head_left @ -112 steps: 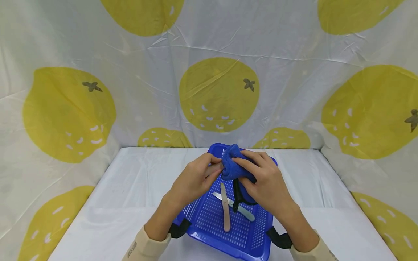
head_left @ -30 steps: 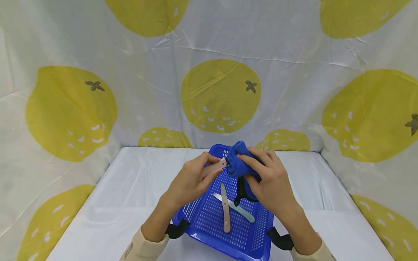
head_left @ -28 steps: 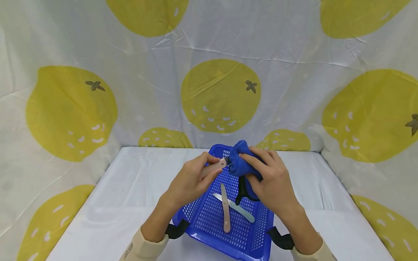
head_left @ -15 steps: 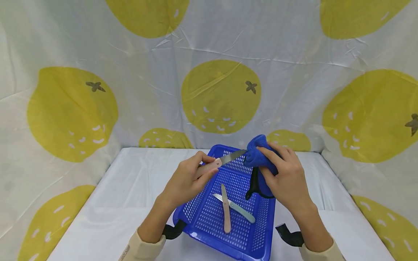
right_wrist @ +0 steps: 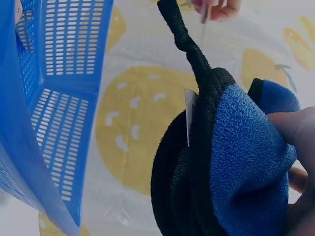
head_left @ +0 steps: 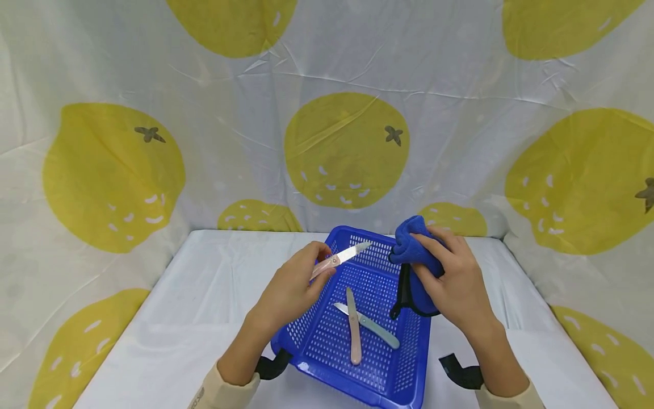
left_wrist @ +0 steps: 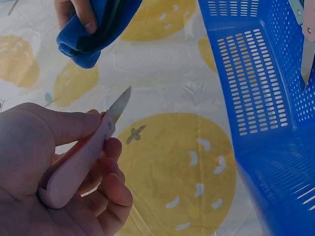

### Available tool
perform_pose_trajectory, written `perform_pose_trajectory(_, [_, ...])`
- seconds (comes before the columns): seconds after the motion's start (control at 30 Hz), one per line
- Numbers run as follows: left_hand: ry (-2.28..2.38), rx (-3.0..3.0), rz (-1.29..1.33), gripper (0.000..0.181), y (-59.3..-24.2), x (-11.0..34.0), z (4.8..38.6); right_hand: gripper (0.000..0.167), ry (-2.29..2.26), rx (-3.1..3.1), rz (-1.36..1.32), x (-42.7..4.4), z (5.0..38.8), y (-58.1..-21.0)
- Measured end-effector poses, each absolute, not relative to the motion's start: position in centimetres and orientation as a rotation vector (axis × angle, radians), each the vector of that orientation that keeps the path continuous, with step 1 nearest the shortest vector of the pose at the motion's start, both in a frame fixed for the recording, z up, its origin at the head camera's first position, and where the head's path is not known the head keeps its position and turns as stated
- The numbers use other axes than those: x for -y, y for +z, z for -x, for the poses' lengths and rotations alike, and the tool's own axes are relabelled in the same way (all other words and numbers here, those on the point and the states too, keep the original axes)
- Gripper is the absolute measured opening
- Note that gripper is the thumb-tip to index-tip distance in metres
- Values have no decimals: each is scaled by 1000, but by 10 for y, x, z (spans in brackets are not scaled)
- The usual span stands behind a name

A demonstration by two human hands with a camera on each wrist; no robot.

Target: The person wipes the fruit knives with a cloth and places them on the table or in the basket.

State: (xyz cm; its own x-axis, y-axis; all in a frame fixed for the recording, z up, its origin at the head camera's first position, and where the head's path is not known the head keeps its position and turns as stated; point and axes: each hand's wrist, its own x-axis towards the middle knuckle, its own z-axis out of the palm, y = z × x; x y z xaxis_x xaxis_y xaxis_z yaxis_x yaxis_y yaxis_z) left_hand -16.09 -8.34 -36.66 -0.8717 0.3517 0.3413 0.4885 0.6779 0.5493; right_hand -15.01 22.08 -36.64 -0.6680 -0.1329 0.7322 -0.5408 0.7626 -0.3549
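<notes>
My left hand (head_left: 288, 284) grips a small knife (head_left: 327, 264) by its pale pink handle, the bare blade pointing up and to the right. In the left wrist view the thumb lies along the knife handle (left_wrist: 74, 172) and the fingers curl beneath it. To the right, my right hand (head_left: 457, 275) holds a bunched blue cloth (head_left: 420, 255) with black edging and a hanging loop. A white tag (right_wrist: 190, 113) shows on the cloth in the right wrist view. Knife and cloth are apart. Below them, a pink-handled knife (head_left: 355, 335) lies crossed over a green-handled knife (head_left: 380, 331).
A blue perforated basket (head_left: 352, 392) stands on the white-covered table (head_left: 214, 295), under and between my hands, with the two crossed knives in it. A white curtain (head_left: 245, 136) with yellow fruit prints rises behind and at both sides.
The blade was wrapped in the cloth earlier and has come out of it. My right hand has moved right with the cloth; the left hand has drawn slightly left and turned the knife.
</notes>
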Motion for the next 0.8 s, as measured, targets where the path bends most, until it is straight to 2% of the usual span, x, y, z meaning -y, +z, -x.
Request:
perform_pose_trajectory(0.13, [-975,2702,716,32,-368,83,162,45,731,2244,-498,-223,149,-367])
perform_pose_trajectory(0.43, [-977,2794,776,48,-369,91,160,45,731,2267,-479,-232,149,-371])
perform_pose_trajectory(0.8, [-834,2834,630,54,-370,120,159,43,686,2398,-327,-276,146,-385])
